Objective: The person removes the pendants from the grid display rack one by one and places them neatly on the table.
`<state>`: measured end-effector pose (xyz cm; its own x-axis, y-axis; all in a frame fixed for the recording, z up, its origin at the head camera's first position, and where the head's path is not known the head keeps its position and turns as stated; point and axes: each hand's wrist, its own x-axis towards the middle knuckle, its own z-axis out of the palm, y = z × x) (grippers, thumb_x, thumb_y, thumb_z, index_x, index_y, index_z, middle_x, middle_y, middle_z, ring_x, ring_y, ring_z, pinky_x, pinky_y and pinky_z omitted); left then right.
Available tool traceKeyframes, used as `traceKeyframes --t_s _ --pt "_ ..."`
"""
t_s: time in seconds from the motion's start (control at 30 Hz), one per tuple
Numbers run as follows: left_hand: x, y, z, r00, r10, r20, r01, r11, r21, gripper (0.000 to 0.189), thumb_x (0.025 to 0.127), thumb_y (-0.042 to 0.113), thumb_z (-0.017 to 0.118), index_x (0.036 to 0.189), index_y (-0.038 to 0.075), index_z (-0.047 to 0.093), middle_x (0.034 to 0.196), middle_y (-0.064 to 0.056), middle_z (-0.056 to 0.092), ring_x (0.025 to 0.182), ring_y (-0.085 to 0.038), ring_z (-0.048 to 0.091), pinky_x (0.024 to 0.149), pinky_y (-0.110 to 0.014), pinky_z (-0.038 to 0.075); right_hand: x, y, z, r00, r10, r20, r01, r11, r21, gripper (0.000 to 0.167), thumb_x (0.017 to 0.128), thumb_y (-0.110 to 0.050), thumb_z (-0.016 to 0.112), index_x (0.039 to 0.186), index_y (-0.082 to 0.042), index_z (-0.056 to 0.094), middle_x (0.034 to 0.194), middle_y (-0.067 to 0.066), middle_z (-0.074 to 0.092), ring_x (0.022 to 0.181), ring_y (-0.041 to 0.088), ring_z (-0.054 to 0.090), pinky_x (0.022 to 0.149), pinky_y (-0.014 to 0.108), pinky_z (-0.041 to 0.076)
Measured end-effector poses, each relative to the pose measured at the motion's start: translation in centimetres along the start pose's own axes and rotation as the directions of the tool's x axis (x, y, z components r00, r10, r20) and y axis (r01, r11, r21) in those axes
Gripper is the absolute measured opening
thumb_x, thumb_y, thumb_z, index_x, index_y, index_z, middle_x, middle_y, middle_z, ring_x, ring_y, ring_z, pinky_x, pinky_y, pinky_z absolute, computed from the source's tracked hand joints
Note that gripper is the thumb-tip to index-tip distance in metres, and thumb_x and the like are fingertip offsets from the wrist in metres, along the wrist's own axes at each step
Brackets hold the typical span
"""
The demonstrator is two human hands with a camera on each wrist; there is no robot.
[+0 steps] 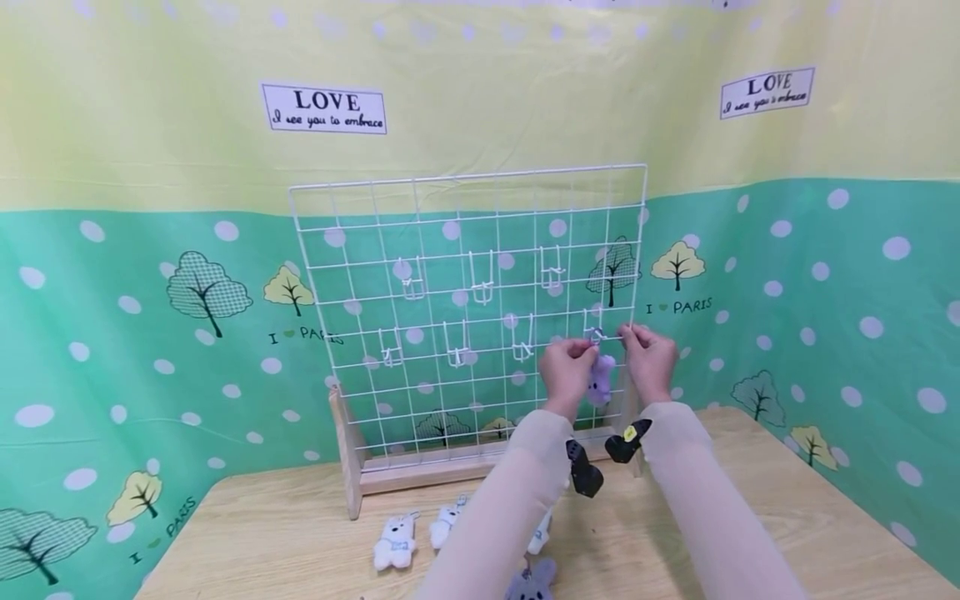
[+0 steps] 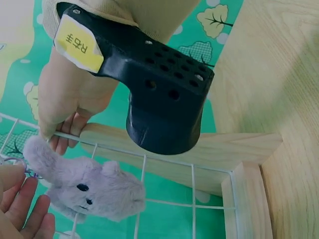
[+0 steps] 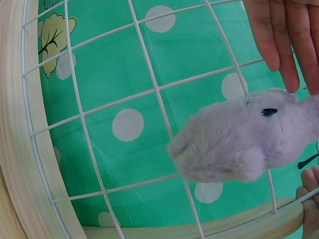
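A lavender plush bunny keychain [image 1: 601,383] hangs against the right part of a white wire grid rack [image 1: 465,175], just below a hook [image 1: 595,325]. My left hand [image 1: 567,375] pinches the keychain's ring above the plush; its fingertips [image 2: 30,191] meet there in the left wrist view. At the rack's right edge, my right hand [image 1: 649,364] curls its fingers round the outer wire. The bunny [image 3: 234,134] dangles between both hands in the right wrist view, head towards the ring. Exactly how the ring sits on the hook is too small to tell.
Several other white hooks [image 1: 482,287] sit in two rows on the grid. White plush keychains [image 1: 395,543] and another purple plush [image 1: 534,583] lie on the wooden table [image 1: 285,533], partly behind my left sleeve. The rack stands on a wooden base [image 1: 427,472].
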<state>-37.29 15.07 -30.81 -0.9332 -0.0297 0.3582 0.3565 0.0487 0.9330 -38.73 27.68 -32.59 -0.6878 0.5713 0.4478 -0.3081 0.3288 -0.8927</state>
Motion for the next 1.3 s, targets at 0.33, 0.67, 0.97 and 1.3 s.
traceKeyframes --t_s 0.33,0.67,0.97,1.3 --pt "0.1 -0.8 -0.5 0.997 0.067 0.045 -0.069 0.997 0.036 0.005 0.086 0.015 0.069 0.088 0.011 0.071 0.080 0.008 0.063 0.073 -0.003 0.059 0.065 -0.021 0.053 -0.3 0.1 0.0 1.000 -0.003 0.004 0.003 1.000 0.021 0.032 0.093 -0.026 0.059 0.118 -0.006 0.064 0.116 0.011 0.066 0.106 0.021 0.063 0.088 0.024 0.050" --pt "0.3 -0.9 -1.0 0.991 0.089 0.098 -0.089 0.996 -0.007 0.005 0.086 0.015 0.069 0.088 0.010 0.070 0.080 0.008 0.064 0.074 -0.004 0.061 0.066 -0.021 0.053 -0.3 0.2 0.1 1.000 -0.010 0.001 0.010 1.000 -0.002 0.031 0.093 -0.024 0.059 0.118 -0.005 0.064 0.115 0.011 0.066 0.104 0.022 0.064 0.085 0.022 0.051" --pt "-0.1 0.0 -1.4 0.987 0.126 0.100 -0.122 0.992 -0.043 0.006 0.085 0.015 0.070 0.086 0.009 0.070 0.077 0.005 0.068 0.071 -0.005 0.062 0.066 -0.021 0.054 -0.2 -0.1 0.0 1.000 -0.004 0.007 0.004 1.000 -0.005 0.032 0.093 -0.026 0.059 0.118 -0.006 0.064 0.116 0.012 0.066 0.105 0.022 0.064 0.086 0.023 0.051" --pt "-1.5 0.8 -2.6 0.985 0.130 0.112 -0.124 0.990 -0.063 0.006 0.085 0.014 0.070 0.086 0.009 0.070 0.081 0.004 0.068 0.076 -0.005 0.064 0.068 -0.020 0.054 0.2 0.2 -0.1 1.000 -0.005 -0.003 0.005 1.000 -0.001 0.032 0.093 -0.026 0.060 0.117 -0.006 0.064 0.114 0.012 0.066 0.103 0.021 0.064 0.086 0.022 0.051"
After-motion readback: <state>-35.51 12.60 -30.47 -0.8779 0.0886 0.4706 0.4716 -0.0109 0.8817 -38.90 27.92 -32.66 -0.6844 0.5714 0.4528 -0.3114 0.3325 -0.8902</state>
